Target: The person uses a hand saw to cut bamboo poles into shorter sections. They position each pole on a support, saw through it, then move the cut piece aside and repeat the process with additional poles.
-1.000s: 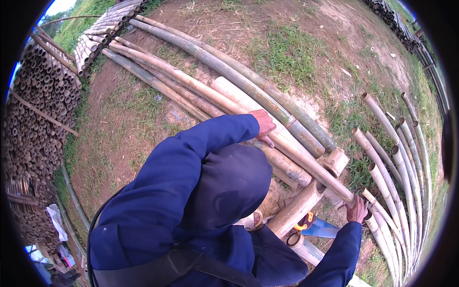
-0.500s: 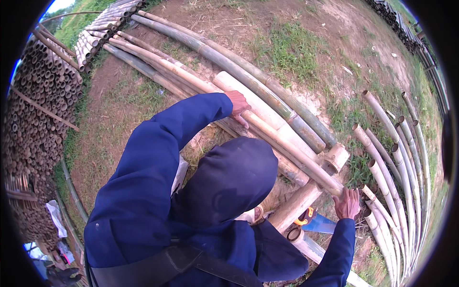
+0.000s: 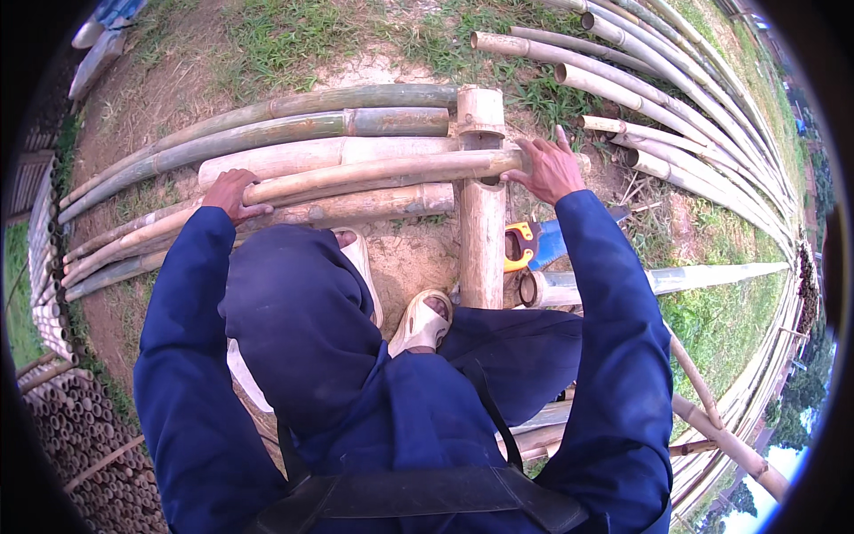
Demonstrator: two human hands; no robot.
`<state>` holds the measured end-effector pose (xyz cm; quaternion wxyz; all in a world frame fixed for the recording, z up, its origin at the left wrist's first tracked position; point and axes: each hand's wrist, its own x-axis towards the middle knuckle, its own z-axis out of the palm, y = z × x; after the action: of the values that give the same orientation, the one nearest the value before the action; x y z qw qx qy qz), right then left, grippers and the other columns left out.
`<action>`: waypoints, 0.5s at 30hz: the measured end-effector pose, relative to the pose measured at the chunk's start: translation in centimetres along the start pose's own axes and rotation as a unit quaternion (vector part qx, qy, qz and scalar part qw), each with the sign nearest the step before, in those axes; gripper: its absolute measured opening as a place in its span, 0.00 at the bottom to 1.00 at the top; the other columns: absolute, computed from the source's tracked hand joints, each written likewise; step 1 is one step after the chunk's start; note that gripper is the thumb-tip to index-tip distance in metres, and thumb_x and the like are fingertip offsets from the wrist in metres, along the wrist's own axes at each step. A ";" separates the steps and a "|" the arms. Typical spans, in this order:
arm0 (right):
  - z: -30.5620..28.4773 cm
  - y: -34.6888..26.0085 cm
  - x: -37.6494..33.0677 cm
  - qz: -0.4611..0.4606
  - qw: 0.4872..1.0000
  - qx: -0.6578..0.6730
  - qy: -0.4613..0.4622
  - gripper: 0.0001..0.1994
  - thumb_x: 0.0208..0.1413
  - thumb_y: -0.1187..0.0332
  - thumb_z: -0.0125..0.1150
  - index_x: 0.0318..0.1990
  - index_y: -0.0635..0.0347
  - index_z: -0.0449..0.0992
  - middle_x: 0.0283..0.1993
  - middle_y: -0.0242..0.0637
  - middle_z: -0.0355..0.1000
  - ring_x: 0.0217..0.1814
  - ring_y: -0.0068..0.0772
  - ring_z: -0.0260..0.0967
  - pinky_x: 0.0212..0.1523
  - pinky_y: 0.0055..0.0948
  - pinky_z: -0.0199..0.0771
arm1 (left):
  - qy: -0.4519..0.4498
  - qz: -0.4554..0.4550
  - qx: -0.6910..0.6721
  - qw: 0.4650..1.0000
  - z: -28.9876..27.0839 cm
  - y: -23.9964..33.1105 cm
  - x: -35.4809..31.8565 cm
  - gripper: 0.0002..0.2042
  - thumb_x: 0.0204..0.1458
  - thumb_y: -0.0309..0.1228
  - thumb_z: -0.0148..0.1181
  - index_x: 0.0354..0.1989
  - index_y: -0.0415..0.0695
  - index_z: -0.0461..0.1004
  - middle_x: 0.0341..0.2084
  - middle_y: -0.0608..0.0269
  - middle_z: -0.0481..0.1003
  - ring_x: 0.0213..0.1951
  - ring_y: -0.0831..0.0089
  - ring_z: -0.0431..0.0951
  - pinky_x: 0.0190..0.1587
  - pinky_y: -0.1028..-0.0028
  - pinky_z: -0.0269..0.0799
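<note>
Both hands have shifted since a second ago: view swung round, long pale bamboo pole (image 3: 382, 169) now lies crosswise over the short thick bamboo post (image 3: 481, 222), hands at either end of it. Post is the landmark. Stacked bamboo poles (image 3: 267, 125) lie left of and behind the post, on bare dirt. More loose bamboo culms (image 3: 676, 116) fan out to the right of the post, apart from it. Pale pole crosses the post near its far end, touching it. Right hand (image 3: 551, 169) just right of the post, fingers spread flat on the pole's end, not clamped. Left hand (image 3: 229, 194) well left of the post, fingers curled over the pole, gripping it. Yellow-handled saw (image 3: 525, 247) lies just right of the post, on ground. Beige sandal (image 3: 425, 322) at the post's near end.
</note>
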<state>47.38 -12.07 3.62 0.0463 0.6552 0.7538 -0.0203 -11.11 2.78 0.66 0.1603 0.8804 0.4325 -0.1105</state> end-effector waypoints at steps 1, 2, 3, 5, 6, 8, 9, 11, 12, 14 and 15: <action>-0.9 -1.3 0.0 -0.006 0.998 0.012 0.058 0.35 0.54 0.39 0.66 0.60 0.57 0.74 0.54 0.43 0.74 0.63 0.46 0.70 0.77 0.52 0.51 | -0.011 -0.014 -0.001 1.000 -0.3 0.0 -0.3 0.38 0.44 0.61 0.72 0.55 0.42 0.76 0.54 0.48 0.76 0.59 0.51 0.72 0.64 0.57 0.64; -1.5 -2.6 0.1 -0.014 0.993 0.023 0.116 0.35 0.55 0.40 0.66 0.62 0.57 0.73 0.58 0.43 0.73 0.66 0.45 0.68 0.78 0.53 0.50 | -0.009 -0.015 -0.004 1.000 -0.3 -0.1 -0.5 0.39 0.44 0.61 0.72 0.57 0.42 0.74 0.56 0.48 0.75 0.60 0.51 0.71 0.65 0.57 0.63; -1.5 -3.8 0.3 -0.058 0.989 0.054 0.129 0.34 0.56 0.42 0.65 0.63 0.55 0.72 0.61 0.41 0.72 0.68 0.45 0.67 0.77 0.55 0.50 | -0.007 -0.014 -0.005 1.000 -0.3 -0.2 -0.5 0.40 0.45 0.61 0.72 0.59 0.42 0.73 0.57 0.48 0.74 0.61 0.51 0.71 0.65 0.57 0.63; -0.7 -6.6 0.7 -0.143 0.971 0.118 0.152 0.32 0.60 0.46 0.64 0.67 0.52 0.70 0.66 0.38 0.69 0.72 0.43 0.63 0.77 0.57 0.49 | 0.004 -0.006 -0.007 1.000 0.0 -0.7 -0.7 0.41 0.45 0.59 0.72 0.62 0.42 0.70 0.57 0.48 0.74 0.61 0.49 0.70 0.65 0.56 0.63; 0.2 -7.8 0.8 -0.134 0.971 0.114 0.160 0.29 0.60 0.49 0.63 0.66 0.50 0.71 0.66 0.36 0.70 0.71 0.43 0.64 0.77 0.58 0.50 | 0.017 0.002 -0.005 1.000 0.4 -1.1 -0.8 0.41 0.46 0.57 0.73 0.63 0.43 0.69 0.57 0.48 0.74 0.60 0.48 0.70 0.64 0.55 0.64; 2.4 -9.5 1.0 -0.114 0.972 0.103 0.179 0.25 0.62 0.54 0.62 0.66 0.46 0.72 0.66 0.34 0.71 0.70 0.42 0.65 0.76 0.59 0.50 | 0.024 0.005 0.003 1.000 0.5 -1.8 -0.4 0.42 0.46 0.56 0.73 0.65 0.43 0.66 0.58 0.48 0.73 0.60 0.47 0.70 0.64 0.54 0.64; 2.9 -9.8 1.1 -0.097 0.972 0.102 0.188 0.24 0.62 0.56 0.61 0.65 0.45 0.73 0.65 0.33 0.71 0.70 0.41 0.66 0.76 0.59 0.50 | 0.015 -0.002 0.004 1.000 0.5 -1.5 -0.2 0.43 0.46 0.57 0.73 0.66 0.43 0.65 0.59 0.47 0.72 0.61 0.47 0.70 0.65 0.54 0.63; 3.6 -10.1 1.2 -0.063 0.971 0.101 0.207 0.22 0.63 0.59 0.60 0.64 0.42 0.74 0.64 0.31 0.73 0.69 0.40 0.67 0.76 0.60 0.51 | 0.027 0.007 0.030 0.999 0.0 -1.2 0.1 0.44 0.46 0.58 0.72 0.67 0.44 0.64 0.61 0.47 0.71 0.63 0.47 0.69 0.66 0.54 0.62; 4.1 -10.0 1.0 -0.057 0.971 0.099 0.212 0.21 0.63 0.61 0.60 0.64 0.42 0.74 0.64 0.31 0.73 0.68 0.39 0.68 0.76 0.60 0.51 | 0.044 0.027 0.050 0.997 -1.0 0.9 0.6 0.45 0.47 0.59 0.71 0.68 0.44 0.63 0.62 0.47 0.70 0.63 0.47 0.68 0.66 0.54 0.62; 4.7 -10.2 0.8 -0.052 0.968 0.101 0.222 0.20 0.63 0.64 0.59 0.63 0.42 0.76 0.62 0.29 0.75 0.67 0.38 0.69 0.76 0.60 0.51 | 0.053 0.055 0.026 0.997 -1.7 5.8 1.7 0.47 0.46 0.62 0.69 0.69 0.44 0.62 0.64 0.46 0.67 0.65 0.48 0.67 0.67 0.53 0.61; 4.6 -10.4 0.7 -0.045 0.968 0.109 0.222 0.20 0.63 0.64 0.58 0.63 0.41 0.76 0.62 0.29 0.75 0.67 0.38 0.69 0.76 0.61 0.51 | 0.047 0.068 -0.016 0.996 -2.0 8.2 3.3 0.48 0.46 0.64 0.68 0.69 0.44 0.62 0.66 0.46 0.66 0.67 0.49 0.65 0.68 0.52 0.60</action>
<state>37.17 -13.22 -1.38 -0.1951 0.6101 0.7668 0.0416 -2.54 1.23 2.98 0.1608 0.9092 0.3807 -0.0509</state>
